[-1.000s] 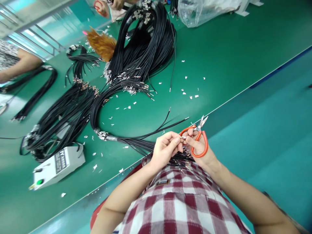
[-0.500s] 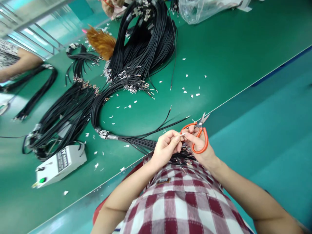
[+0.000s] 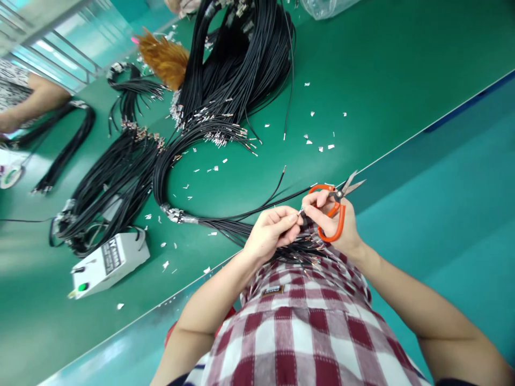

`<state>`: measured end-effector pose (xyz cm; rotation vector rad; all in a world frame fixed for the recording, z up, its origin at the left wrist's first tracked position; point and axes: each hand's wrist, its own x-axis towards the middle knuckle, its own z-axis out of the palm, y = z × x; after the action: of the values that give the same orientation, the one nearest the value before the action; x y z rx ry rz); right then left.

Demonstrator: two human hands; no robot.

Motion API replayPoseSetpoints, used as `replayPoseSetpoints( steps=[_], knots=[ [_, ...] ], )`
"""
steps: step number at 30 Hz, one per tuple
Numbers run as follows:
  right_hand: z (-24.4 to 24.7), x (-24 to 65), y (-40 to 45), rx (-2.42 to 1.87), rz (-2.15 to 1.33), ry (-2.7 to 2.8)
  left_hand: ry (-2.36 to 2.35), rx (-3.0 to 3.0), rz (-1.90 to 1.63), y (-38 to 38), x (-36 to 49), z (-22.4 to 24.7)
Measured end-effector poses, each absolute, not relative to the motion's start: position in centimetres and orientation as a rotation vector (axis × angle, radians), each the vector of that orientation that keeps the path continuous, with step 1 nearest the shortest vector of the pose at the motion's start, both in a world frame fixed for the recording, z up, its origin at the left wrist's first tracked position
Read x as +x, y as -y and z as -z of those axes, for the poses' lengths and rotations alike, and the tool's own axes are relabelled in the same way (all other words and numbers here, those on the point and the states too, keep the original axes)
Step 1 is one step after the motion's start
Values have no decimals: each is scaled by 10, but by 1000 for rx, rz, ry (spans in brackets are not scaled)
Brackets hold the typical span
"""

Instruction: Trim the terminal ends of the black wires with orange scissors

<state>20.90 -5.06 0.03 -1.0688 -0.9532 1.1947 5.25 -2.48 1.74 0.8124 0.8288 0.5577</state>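
My left hand [image 3: 273,230] is closed in a pinch on the end of a black cable, just past the table's front edge. Close beside it, my right hand [image 3: 333,220] holds orange-handled scissors [image 3: 341,195], their blades apart and pointing away to the upper right. Its thumb and finger meet at the cable's light tip near my left fingertips. A bundle of black cables [image 3: 225,226], wrapped in clear tape [image 3: 177,215], runs from the table to my lap. Their loose ends lie below my hands, over a checked red and white apron [image 3: 298,327].
On the green table [image 3: 386,69] are large black cable bundles [image 3: 257,59], a brown feather duster [image 3: 164,59], a white device with a green button [image 3: 110,262], a tape roll [image 3: 11,176] and white scraps. A person's arm [image 3: 44,102] rests at the far left.
The scissors have shifted slightly up and to the right with my right hand. My fingertips are a little further apart at the cable tip. The view has moved slightly.
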Motion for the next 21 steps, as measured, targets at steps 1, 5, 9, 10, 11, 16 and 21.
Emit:
replayPoseSetpoints(
  steps=[1, 5, 9, 10, 11, 16, 21],
  knots=[
    [0, 208, 49, -1068, -1200, 951, -819, 792, -545, 23, 52, -17],
    [-4, 216, 48, -1128, -1245, 966, -829, 790, -577, 22, 51, -20],
    [-13, 246, 62, -1348, -1407, 1212, -876, 833, -643, 24, 52, -22],
    [-15, 254, 66, -1423, -1439, 1328, -884, 847, -650, 25, 52, -22],
    [-16, 260, 71, -1504, -1429, 1438, -889, 864, -655, 25, 52, -21],
    [-22, 264, 77, -1653, -1452, 1725, -929, 952, -660, 26, 53, -19],
    [-31, 253, 61, -1674, -1575, 1798, -960, 991, -645, 28, 55, -22]
  ],
)
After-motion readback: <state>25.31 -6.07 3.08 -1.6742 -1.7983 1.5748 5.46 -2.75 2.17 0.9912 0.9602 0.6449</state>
